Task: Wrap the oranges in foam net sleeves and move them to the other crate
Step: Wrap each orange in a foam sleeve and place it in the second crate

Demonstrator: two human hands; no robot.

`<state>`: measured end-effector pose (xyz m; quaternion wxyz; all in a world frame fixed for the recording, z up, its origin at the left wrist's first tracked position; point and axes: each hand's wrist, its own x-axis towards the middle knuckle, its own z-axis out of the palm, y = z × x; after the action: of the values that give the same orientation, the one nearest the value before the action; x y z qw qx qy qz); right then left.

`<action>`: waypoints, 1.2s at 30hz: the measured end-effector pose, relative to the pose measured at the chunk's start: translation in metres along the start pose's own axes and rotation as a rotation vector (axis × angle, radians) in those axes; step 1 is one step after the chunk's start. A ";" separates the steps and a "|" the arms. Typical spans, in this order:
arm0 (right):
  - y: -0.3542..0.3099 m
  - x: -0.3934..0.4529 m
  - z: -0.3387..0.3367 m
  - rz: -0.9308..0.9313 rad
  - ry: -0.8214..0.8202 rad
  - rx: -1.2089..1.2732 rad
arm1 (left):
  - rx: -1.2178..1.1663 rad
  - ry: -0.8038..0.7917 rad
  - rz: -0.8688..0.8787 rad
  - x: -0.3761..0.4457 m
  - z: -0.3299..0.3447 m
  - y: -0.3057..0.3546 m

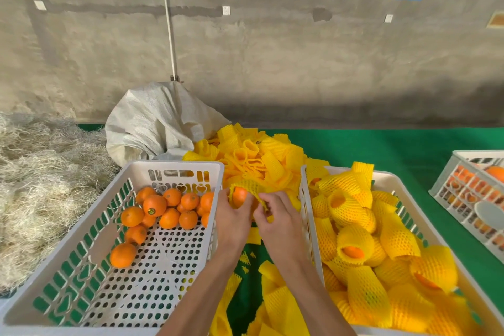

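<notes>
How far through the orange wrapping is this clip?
Well along. Done: the right crate is heaped with sleeved oranges. In hand: the left hand and right hand are working a sleeve over one orange between the crates. Left: over a dozen bare oranges in the left crate.

two bare forearms, no visible sleeves, left hand (233, 222), right hand (278, 219)
</notes>
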<state>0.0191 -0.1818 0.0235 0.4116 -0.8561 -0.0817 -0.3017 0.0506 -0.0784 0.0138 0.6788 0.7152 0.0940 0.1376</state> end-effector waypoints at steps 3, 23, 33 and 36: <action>0.000 0.001 -0.002 0.026 0.007 0.085 | -0.004 -0.019 0.104 -0.005 0.006 0.002; 0.045 0.009 -0.062 0.649 0.014 0.694 | 0.324 -0.154 0.339 -0.031 0.067 0.026; 0.086 0.016 -0.121 0.802 0.298 0.522 | 0.709 -0.333 0.573 -0.064 0.136 0.049; 0.102 0.016 -0.141 0.772 0.356 0.319 | 0.561 -0.498 0.485 -0.069 0.151 0.043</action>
<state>0.0081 -0.3555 0.0338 0.6284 -0.6846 0.2700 -0.2521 0.0321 -0.2457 0.0458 0.4087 0.8843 -0.2092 0.0855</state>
